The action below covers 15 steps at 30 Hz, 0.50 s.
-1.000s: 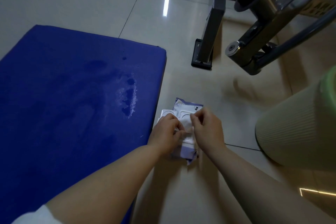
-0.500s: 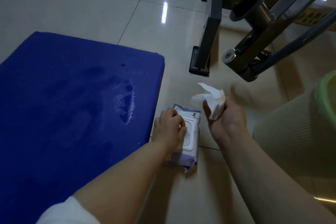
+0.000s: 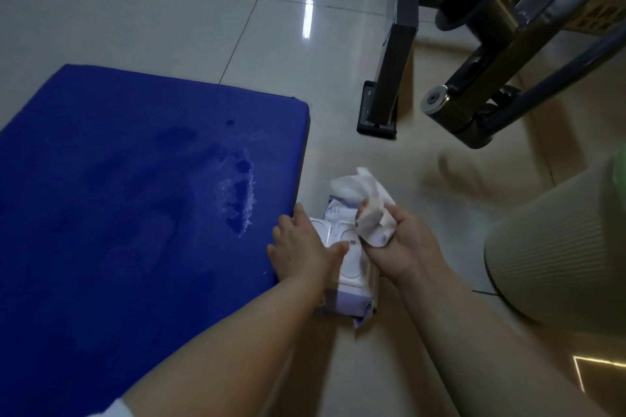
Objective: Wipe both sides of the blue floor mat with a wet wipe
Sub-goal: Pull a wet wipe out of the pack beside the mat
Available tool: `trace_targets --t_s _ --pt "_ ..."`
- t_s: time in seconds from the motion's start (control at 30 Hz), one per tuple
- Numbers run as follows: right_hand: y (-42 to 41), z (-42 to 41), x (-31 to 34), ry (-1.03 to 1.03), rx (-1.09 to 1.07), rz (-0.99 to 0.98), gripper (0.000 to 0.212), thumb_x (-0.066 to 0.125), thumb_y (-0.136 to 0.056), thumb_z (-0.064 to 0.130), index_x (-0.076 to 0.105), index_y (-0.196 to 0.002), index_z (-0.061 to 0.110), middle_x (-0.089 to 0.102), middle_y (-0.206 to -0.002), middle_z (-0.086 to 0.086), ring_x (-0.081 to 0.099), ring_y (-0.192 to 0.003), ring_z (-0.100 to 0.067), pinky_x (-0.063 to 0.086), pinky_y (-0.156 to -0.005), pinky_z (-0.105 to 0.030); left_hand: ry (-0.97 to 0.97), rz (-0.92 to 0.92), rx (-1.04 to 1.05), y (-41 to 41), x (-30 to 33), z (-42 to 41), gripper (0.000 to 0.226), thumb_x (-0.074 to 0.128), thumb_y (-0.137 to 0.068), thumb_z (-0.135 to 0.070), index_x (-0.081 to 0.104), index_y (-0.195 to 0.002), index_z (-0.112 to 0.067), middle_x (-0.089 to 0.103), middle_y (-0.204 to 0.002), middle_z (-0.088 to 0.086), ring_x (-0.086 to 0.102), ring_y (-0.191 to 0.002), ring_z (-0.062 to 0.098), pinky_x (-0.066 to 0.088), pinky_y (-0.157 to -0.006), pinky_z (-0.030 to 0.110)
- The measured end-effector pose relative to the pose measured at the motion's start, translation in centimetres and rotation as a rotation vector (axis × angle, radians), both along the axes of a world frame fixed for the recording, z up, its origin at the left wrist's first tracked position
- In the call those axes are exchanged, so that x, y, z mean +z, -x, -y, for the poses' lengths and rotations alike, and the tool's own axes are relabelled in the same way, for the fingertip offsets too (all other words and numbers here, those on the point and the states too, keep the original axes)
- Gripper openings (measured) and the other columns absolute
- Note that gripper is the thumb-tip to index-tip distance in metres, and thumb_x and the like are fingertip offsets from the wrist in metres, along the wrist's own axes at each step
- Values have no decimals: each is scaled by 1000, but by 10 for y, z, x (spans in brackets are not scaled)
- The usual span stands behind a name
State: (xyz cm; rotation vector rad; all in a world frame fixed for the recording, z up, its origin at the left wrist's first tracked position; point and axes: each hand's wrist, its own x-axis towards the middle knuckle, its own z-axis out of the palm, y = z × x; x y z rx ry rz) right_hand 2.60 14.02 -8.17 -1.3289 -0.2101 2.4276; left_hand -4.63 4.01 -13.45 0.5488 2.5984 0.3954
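Leftmost, the blue floor mat (image 3: 128, 200) was laid flat on the tiles. Just beside it, the wipe pack (image 3: 349, 264) was pressed down by the left hand (image 3: 301, 247), fingers spread. A crumpled wet wipe (image 3: 367, 210) was gripped by the right hand (image 3: 403, 244).

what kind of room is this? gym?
Probably a home or small gym, on a glossy tiled floor. Cues: a thick blue floor mat laid flat, the metal frame of an exercise machine, and a ribbed rolled mat at the right.
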Motion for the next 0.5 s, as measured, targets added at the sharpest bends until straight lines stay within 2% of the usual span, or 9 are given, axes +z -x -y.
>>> trace_targets --t_s 0.07,0.13,0.2,0.23,0.27,0.3,0.37,0.43,0.5 --pt "0 -1 5 -54 37 -51 27 53 -87 17 59 -105 -1 69 -79 -22 64 -79 -32 56 -55 -41 -102 -79 -30 -2 6 3 85 63 -84 -54 21 -149 -20 39 -138 4 41 -124 21 38 -97 35" --pt "-2 -4 5 -123 42 -63 52 66 -64 19 57 -111 0 69 -86 -22 63 -83 -32 52 -64 -47 -257 -85 -29 -8 10 4 69 60 -89 -47 30 -146 -22 46 -133 0 48 -119 19 42 -92 32" --pt "-3 -7 6 -174 13 -37 58 70 -72 23 53 -123 2 66 -99 -22 64 -82 -31 47 -66 -42 -414 -13 -28 -16 13 3 49 55 -92 -43 45 -136 -24 53 -123 -6 55 -108 15 47 -83 28" --pt "-4 -5 5 -188 -3 -43 69 78 -68 28 53 -127 3 66 -104 -21 65 -83 -31 50 -65 -40 -475 23 -55 -20 12 3 37 53 -94 -42 52 -127 -24 56 -116 -7 57 -101 14 49 -80 28" --pt "-3 -6 2 -188 1 -60 86 87 -53 31 54 -128 5 68 -103 -18 68 -82 -30 54 -63 -37 -501 38 -120 -25 10 3 29 51 -95 -41 57 -117 -24 56 -111 -7 57 -95 12 50 -78 29" --pt "-3 -6 1 -177 -17 -79 89 88 -44 33 57 -124 7 70 -97 -15 70 -78 -27 56 -59 -35 -477 14 -222 -31 7 4 27 47 -96 -40 60 -111 -22 56 -109 -6 55 -93 12 50 -78 30" --pt "-3 -7 4 -164 -62 -138 61 73 -58 35 62 -113 11 73 -88 -11 72 -72 -24 57 -53 -36 -351 -139 -442 -37 -5 8 37 37 -93 -39 65 -106 -19 56 -114 -2 54 -95 17 46 -76 32" --pt "-4 -8 9 -197 -71 -117 34 63 -78 28 63 -108 13 72 -94 -12 70 -81 -26 57 -65 -40 -234 -238 -585 -38 -10 10 48 30 -88 -40 66 -112 -20 58 -122 1 56 -103 20 47 -79 35" --pt "-5 -10 8 -213 -82 -38 25 57 -91 19 58 -115 10 65 -102 -15 62 -91 -30 50 -77 -47 -105 -263 -700 -37 -14 13 53 28 -94 -38 49 -138 -17 42 -145 5 42 -129 22 37 -101 40"
